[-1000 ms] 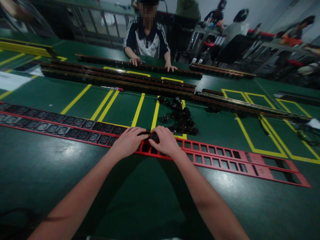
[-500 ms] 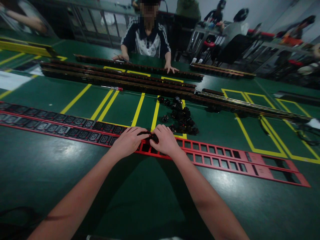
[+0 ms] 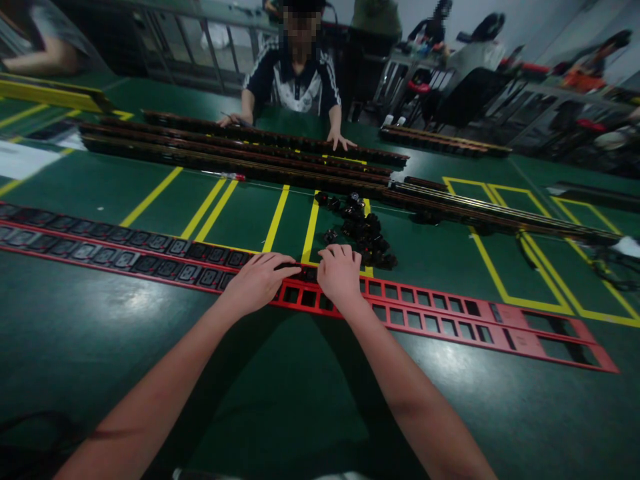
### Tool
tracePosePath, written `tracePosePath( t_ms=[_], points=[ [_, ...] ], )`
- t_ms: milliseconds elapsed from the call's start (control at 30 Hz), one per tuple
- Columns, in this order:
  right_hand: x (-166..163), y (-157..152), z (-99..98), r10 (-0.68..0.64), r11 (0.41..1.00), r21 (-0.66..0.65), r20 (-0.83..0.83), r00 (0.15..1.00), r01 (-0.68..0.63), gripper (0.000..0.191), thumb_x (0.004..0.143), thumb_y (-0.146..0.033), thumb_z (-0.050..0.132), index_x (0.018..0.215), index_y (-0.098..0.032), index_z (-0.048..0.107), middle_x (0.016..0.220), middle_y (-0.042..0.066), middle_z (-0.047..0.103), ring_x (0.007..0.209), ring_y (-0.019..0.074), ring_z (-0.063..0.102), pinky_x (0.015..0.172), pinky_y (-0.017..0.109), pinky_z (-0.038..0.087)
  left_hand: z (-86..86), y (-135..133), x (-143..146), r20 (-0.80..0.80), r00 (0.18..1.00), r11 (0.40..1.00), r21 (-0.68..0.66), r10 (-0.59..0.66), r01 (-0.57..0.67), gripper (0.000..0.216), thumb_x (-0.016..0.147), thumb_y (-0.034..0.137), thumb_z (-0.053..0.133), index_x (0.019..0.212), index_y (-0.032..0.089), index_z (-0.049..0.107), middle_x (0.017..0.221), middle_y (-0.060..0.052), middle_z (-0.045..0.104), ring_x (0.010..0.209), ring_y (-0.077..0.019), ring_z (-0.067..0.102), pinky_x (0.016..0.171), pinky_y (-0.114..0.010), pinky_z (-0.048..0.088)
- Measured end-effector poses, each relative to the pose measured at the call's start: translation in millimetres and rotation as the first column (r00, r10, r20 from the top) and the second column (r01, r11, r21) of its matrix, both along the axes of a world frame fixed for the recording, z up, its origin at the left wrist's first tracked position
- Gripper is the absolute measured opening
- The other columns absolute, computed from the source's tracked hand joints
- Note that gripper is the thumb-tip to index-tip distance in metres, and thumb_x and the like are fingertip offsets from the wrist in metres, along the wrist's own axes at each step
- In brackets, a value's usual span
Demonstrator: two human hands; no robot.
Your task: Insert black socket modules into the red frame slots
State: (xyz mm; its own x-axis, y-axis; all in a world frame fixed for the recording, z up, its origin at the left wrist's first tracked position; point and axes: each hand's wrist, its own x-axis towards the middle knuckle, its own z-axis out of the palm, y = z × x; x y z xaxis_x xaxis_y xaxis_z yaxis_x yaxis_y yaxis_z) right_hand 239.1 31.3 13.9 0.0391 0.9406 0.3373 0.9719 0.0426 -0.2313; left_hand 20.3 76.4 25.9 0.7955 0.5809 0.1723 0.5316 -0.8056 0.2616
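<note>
Head view, left hand: the left hand [image 3: 257, 283] lies mid-frame over two long red perforated strips [image 3: 515, 319], fingertips at a small black block [image 3: 311, 274]; whether its grip holds anything cannot be told.
Right hand: the right hand [image 3: 341, 275] sits just right of that block, its grip narrow with curled fingers, contents hidden.
Red strips: black square sockets [image 3: 187, 273] at frame left, bare openings at right.
Black heap: small black parts [image 3: 364, 230] on the green tabletop [image 3: 500, 413], right of centre.
Upper centre: a co-worker's hand [image 3: 341, 141] at a long dark rail [image 3: 380, 152].
</note>
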Motion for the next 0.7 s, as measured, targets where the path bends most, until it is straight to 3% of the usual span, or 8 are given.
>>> tracePosePath(
  t_ms=[133, 367, 700],
  points=[
    [0, 1, -2.8, 0.050, 0.996, -0.072, 0.018, 0.999, -0.049, 0.025, 0.093, -0.012, 0.048, 0.098, -0.018, 0.072, 0.104, 0.015, 0.070, 0.103, 0.0324, 0.053, 0.093, 0.056, 0.036, 1.2, 0, 0, -0.011, 1.000, 1.000, -0.003, 0.000, 0.000, 0.046, 0.097, 0.009, 0.042, 0.134, 0.024, 0.065, 0.139, -0.007, 0.062, 0.127, -0.0270, 0.055, 0.109, -0.052, 0.046],
    [-2, -1, 3.5, -0.048, 0.995, -0.082, 0.029, 0.998, 0.050, 0.024, 0.090, -0.013, 0.050, 0.101, -0.017, 0.071, 0.106, 0.016, 0.069, 0.106, 0.0342, 0.053, 0.097, 0.061, 0.035, 2.1, -1, 0, -0.013, 1.000, 0.999, -0.029, 0.015, -0.015, 0.046, 0.098, 0.011, 0.041, 0.135, 0.025, 0.064, 0.140, -0.007, 0.061, 0.129, -0.0270, 0.054, 0.110, -0.053, 0.046],
    [0, -1, 7.9, 0.034, 0.994, -0.104, -0.036, 0.999, -0.038, 0.024, 0.083, -0.013, 0.056, 0.101, -0.016, 0.072, 0.107, 0.014, 0.065, 0.108, 0.0319, 0.050, 0.091, 0.047, 0.046, 1.2, 0, 1, -0.013, 1.000, 1.000, -0.012, 0.003, -0.003, 0.046, 0.096, 0.008, 0.044, 0.135, 0.024, 0.064, 0.139, -0.007, 0.061, 0.127, -0.0266, 0.055, 0.109, -0.051, 0.046]
  ],
)
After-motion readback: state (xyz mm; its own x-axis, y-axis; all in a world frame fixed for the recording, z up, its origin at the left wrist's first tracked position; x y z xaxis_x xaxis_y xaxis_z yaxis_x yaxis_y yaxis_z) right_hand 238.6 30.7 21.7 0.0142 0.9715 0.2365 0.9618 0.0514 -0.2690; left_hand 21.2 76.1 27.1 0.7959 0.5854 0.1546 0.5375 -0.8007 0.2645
